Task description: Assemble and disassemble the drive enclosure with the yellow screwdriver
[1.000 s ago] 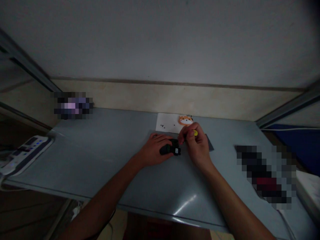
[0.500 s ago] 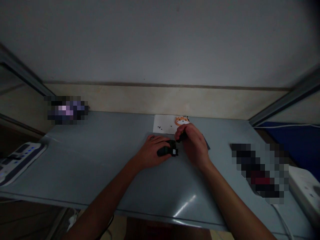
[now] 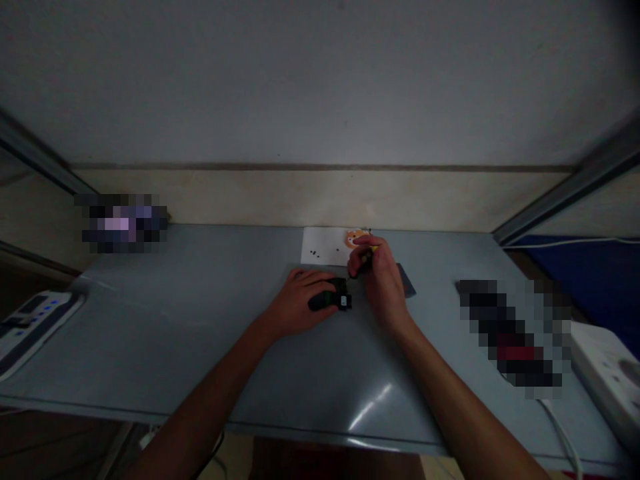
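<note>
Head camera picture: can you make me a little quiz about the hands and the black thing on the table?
1. True or false: the left hand rests on the small black device.
2. Which hand holds a thin tool with a yellow end? A left, B right, C neither.
3. What lies behind the hands, on the white sheet?

Key: 1 true. 2 B, the right hand. 3 An orange animal-face sticker and tiny dark specks, maybe screws.

No legible text, brand, number or sign anywhere. Small white label on the black device: too small and dim to read. Cartoon animal face sticker on the white sheet: picture only, no lettering. Dark specks on that sheet: unreadable.
</note>
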Available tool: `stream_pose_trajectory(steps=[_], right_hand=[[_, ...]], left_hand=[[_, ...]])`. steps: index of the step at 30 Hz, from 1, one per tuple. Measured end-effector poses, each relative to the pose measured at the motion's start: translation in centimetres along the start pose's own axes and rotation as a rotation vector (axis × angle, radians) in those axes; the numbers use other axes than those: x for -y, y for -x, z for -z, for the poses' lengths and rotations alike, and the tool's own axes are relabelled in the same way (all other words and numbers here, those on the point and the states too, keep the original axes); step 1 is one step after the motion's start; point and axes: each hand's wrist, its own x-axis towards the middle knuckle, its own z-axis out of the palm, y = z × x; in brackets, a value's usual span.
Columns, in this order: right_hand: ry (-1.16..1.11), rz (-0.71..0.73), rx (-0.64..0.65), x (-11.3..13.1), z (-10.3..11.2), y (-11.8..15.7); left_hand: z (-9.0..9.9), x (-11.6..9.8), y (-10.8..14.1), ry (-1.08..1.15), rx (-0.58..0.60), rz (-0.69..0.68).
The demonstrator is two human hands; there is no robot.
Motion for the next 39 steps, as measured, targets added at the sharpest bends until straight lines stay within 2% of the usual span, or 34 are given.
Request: stream_pose_trajectory(steps=[5, 9, 13, 18, 24, 27, 31, 35, 39], right_hand=[[-0.001, -0.078, -0.088, -0.5, 0.9, -0.6], [-0.165, -0.131, -0.159, -1.0, 1.4, -1.1], [-0.143, -0.124, -0.119, -1.4, 1.2, -1.0], [-0.194, -0.108, -0.018, -0.3, 0.2, -0.3], [-0.079, -0.071, 0.058, 0.5, -0.1, 0.5], [-0.107, -0.11, 0.061, 0.3, -0.1, 0.6], [-0.127, -0.081, -0.003, 0.1, -0.4, 0.3], [-0.206, -0.133, 0.006, 0.8, -0.4, 0.0], [-0.172, -0.17, 0.032, 1.1, 0.1, 0.0]], left_hand=[[0.1, -0.2, -0.1, -0.004, -0.009, 0.004], [0.2, -0.2, -0.1, 0.003, -0.015, -0.005], [0.2, -0.2, -0.1, 0.01, -0.005, 0.009], [0.3, -0.2, -0.2, 0.018, 0.015, 0.005], [0.3, -0.1, -0.2, 0.001, -0.001, 0.002], [0.3, -0.1, -0.1, 0.0, 0.001, 0.001], [0.2, -0.1, -0.1, 0.005, 0.01, 0.009], [0.1, 0.1, -0.2, 0.004, 0.0, 0.005], [0.0, 0.1, -0.2, -0.004, -0.016, -0.007]])
